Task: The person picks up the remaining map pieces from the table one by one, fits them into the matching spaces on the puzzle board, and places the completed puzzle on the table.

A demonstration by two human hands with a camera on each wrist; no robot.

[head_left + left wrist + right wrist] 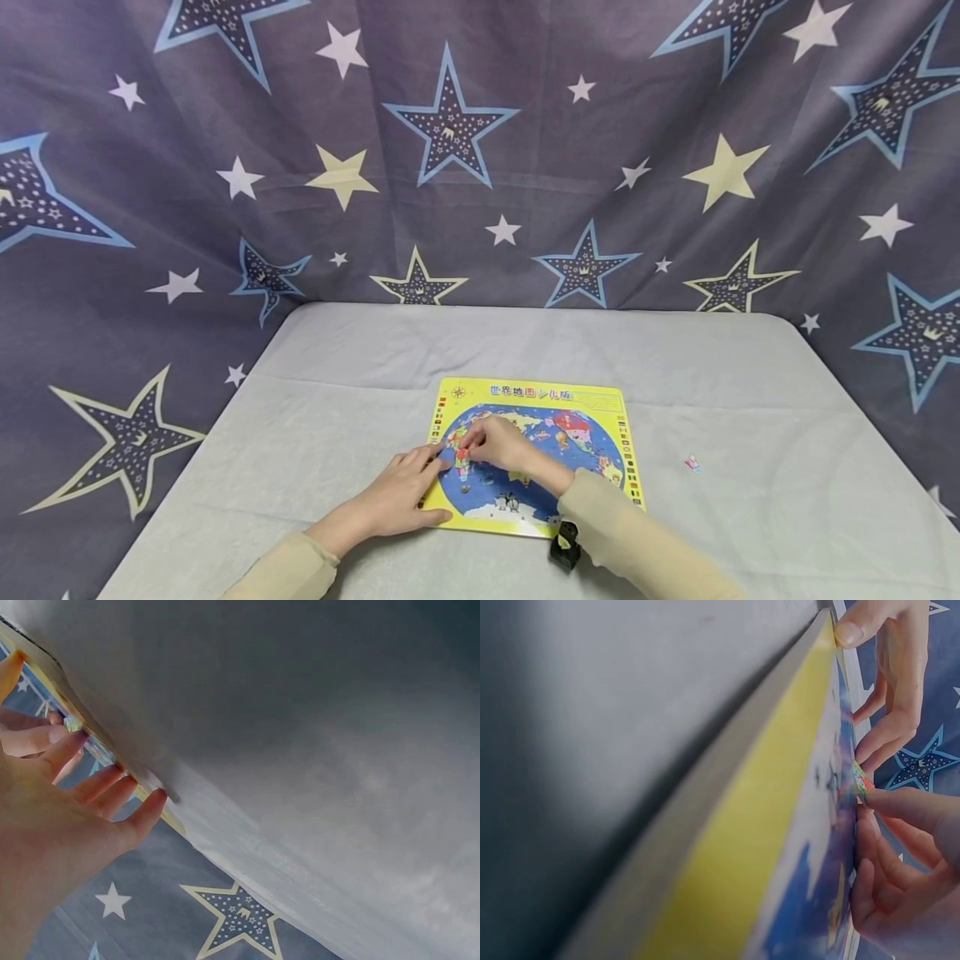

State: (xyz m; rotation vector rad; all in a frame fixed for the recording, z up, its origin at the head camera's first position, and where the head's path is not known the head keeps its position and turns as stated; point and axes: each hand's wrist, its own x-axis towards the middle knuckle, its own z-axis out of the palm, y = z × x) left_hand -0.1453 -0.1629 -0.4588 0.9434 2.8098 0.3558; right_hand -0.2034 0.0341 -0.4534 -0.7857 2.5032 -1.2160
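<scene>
A world map puzzle board (487, 524) with a yellow border and a blue oval map lies flat on the table. Over the left part of the map, my right hand (501, 444) pinches a small colourful puzzle piece (861, 778) between thumb and fingers. The piece is red and green and stands tilted against the board's surface. My left hand (401, 492) rests at the board's left edge, its fingers spread and fairly straight, the fingertips on the border and near the piece. The right hand's palm hides part of the map in the head view.
A small pink and white piece (692, 463) lies on the grey cloth-covered table (765, 517), right of the board. Below the right wrist, a small black object (565, 546) sits by the board's front edge. A star-patterned curtain (510, 183) hangs behind the table.
</scene>
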